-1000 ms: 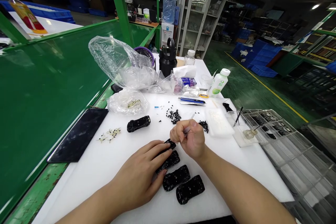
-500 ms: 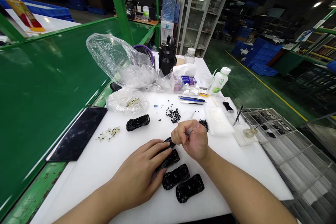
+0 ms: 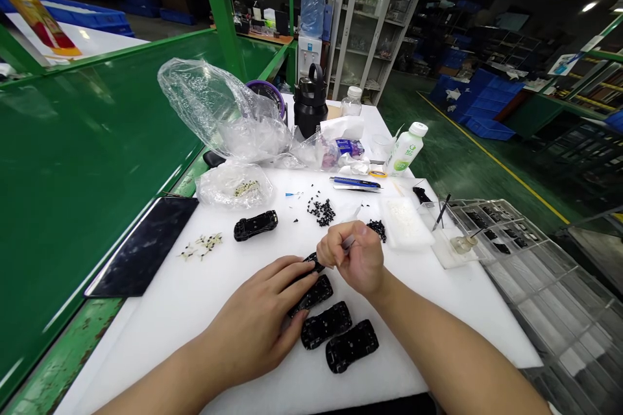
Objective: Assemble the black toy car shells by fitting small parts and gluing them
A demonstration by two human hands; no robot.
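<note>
My left hand (image 3: 257,314) lies over a black model car body (image 3: 311,296), its fingers also covering a second black car piece (image 3: 314,263) whose middle is hidden. Just above, my right hand (image 3: 355,259) pinches a slim metal tool (image 3: 347,243) between thumb and fingers, close to that piece. Two more black car bodies (image 3: 326,325) (image 3: 352,345) lie just below my hands, and another (image 3: 256,225) sits further left on the white foam board (image 3: 438,331). Heaps of tiny black parts (image 3: 321,212) (image 3: 377,229) lie ahead.
A black glossy panel (image 3: 141,246) lies left of the board, beside green bench tops. Ahead are plastic bags (image 3: 221,117), a black flask (image 3: 309,104), a white bottle (image 3: 405,149) and a blue utility knife (image 3: 356,183). A clear compartment tray (image 3: 530,259) stands at right.
The whole view has drifted slightly. Both hands stay in nearly the same place on the car pieces, and the metal tool remains in my right hand.
</note>
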